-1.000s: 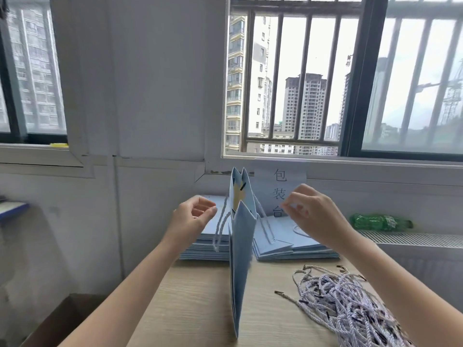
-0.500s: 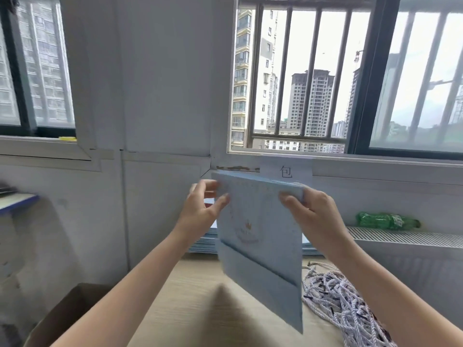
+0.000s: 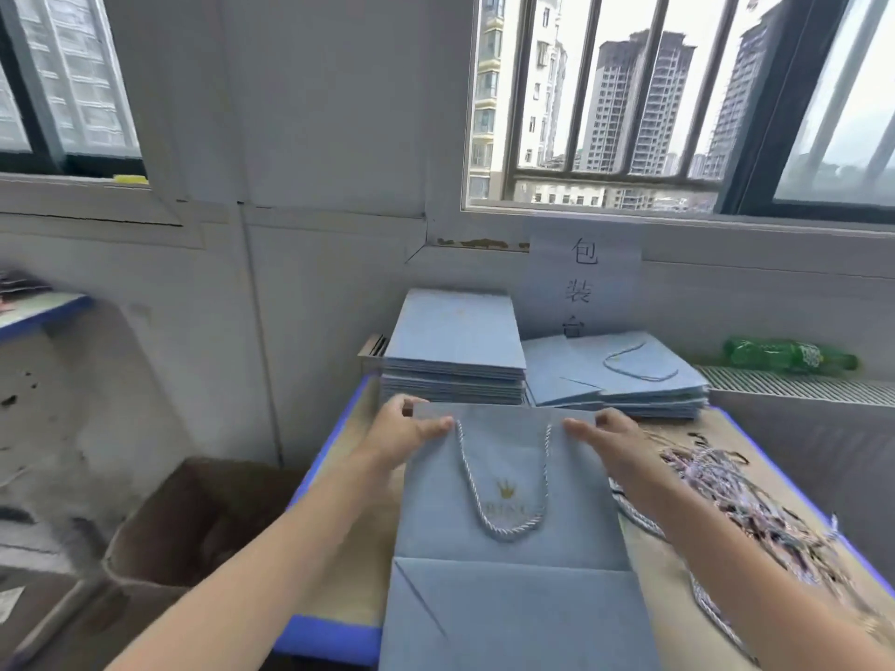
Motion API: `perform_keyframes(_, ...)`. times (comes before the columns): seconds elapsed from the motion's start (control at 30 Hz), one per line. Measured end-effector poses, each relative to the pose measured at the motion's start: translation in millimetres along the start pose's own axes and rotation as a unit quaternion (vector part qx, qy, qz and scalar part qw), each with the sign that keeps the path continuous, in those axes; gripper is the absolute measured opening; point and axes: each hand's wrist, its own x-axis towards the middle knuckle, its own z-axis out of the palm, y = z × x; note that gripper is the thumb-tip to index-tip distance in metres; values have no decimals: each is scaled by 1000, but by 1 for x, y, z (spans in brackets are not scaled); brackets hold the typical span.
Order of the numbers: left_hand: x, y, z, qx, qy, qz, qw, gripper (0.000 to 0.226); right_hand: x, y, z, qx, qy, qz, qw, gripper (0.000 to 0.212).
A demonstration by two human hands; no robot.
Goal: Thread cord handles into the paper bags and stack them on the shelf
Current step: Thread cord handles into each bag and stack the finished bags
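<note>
A flat light-blue paper bag (image 3: 513,588) with a gold crown logo lies in front of me, face up. A white twisted cord handle (image 3: 503,525) hangs in a loop from its top edge. My left hand (image 3: 402,438) holds the bag's top left corner, thumb on the front. My right hand (image 3: 610,443) holds the top right corner the same way. A heap of loose cords (image 3: 755,510) lies on the table to the right.
The wooden table (image 3: 358,573) has a blue edge. At its back stand a tall stack of blue bags (image 3: 455,351) and a lower stack with a handle on top (image 3: 624,375). An open cardboard box (image 3: 193,520) sits on the floor left. A green bottle (image 3: 784,355) lies at the right.
The bag stood upright and edge-on, then was turned flat and lifted. Now it has come down towards the table with its handle side facing up, both hands on the top corners.
</note>
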Motion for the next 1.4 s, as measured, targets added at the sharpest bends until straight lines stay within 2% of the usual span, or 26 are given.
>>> perform_keyframes(0.07,10,-19,0,101,24,-2,995,50,12,22,8,-112,15,12,994,27)
perform_keyframes(0.1,12,-24,0,220,30,7,975,53,18,29,10,-194,22,7,981,32)
perform_keyframes(0.17,13,-27,2,486,49,56,871,53,26,34,17,-368,33,-47,928,36)
perform_keyframes(0.2,13,-27,4,546,50,93,831,50,29,32,23,-432,27,-91,897,35)
perform_keyframes(0.23,12,-26,9,562,38,128,816,49,30,30,32,-459,9,-139,877,34)
perform_keyframes(0.3,12,-29,21,569,-17,179,802,49,28,25,52,-451,-57,-211,865,34)
perform_keyframes(0.37,11,-38,30,590,-73,186,782,55,27,22,72,-454,-116,-234,852,39)
perform_keyframes(0.43,13,-50,32,610,-99,175,766,58,26,24,83,-478,-151,-225,835,52)
perform_keyframes(0.53,18,-58,29,613,-100,180,762,60,26,30,85,-502,-181,-224,815,80)
perform_keyframes(0.57,21,-60,29,615,-103,181,760,60,27,33,85,-510,-192,-221,809,82)
perform_keyframes(0.67,25,-65,29,616,-118,175,759,60,33,35,87,-518,-227,-201,800,57)
perform_keyframes(0.77,29,-68,28,622,-118,167,756,60,35,40,93,-514,-207,-205,807,55)
perform_keyframes(0.83,29,-69,28,616,-111,171,761,59,31,44,97,-485,-166,-227,828,60)
perform_keyframes(0.9,25,-65,29,601,-93,181,773,61,28,45,97,-393,-124,-246,877,63)
perform_keyframes(0.97,21,-58,32,581,-52,197,788,63,27,44,90,-273,-67,-272,920,47)
perform_keyframes(1.07,19,-41,41,571,-4,208,794,40,30,41,66,-217,8,-268,939,21)
perform_keyframes(1.17,20,-32,56,565,-23,232,792,32,35,38,45,-268,6,-240,933,21)
perform_keyframes(1.27,20,-36,69,610,-100,194,762,48,37,41,40,-304,-60,-228,923,30)
perform_keyframes(1.33,20,-43,71,636,-124,168,743,56,36,47,45,-358,-111,-225,899,51)
perform_keyframes(1.37,21,-47,71,635,-126,166,744,57,37,52,47,-398,-130,-223,880,66)
perform_keyframes(1.4,21,-50,70,631,-126,167,747,58,36,56,49,-437,-138,-218,862,72)
